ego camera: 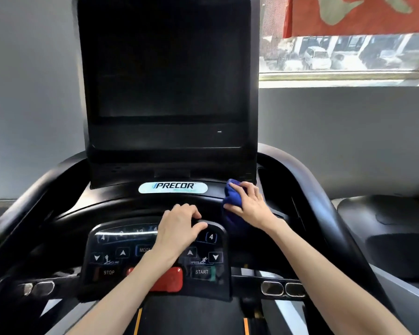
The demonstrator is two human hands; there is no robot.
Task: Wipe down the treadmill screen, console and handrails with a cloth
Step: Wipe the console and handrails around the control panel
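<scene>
From the head view, my right hand (249, 204) has its fingers curled over a bunched blue cloth (231, 195) and presses it down onto the console (121, 201). It sits just right of the Precor badge (172, 188) and just under the lower right corner of the dark screen (165, 68). My left hand (179, 226) holds no cloth. Its fingers hook over the upper rim of the control panel (111, 257) and the thumb lies along that rim, which I read as bracing. The console ledge runs left to right across the view, and the cloth sits toward its right end, so most of the unwiped length lies leftward from the grip, past the badge. The screen stands directly above and beyond the cloth, tall and nearly upright. The right handrail (324, 201) curves away on the cloth's right side and back toward me, while the left handrail (22, 213) is well apart on the far side. The cloth hand is the nearer one for the screen and the right rail. A sweep along the ledge would cross above the left hand without touching it, I judge. The panel buttons are a risk if the cloth drops lower.
</scene>
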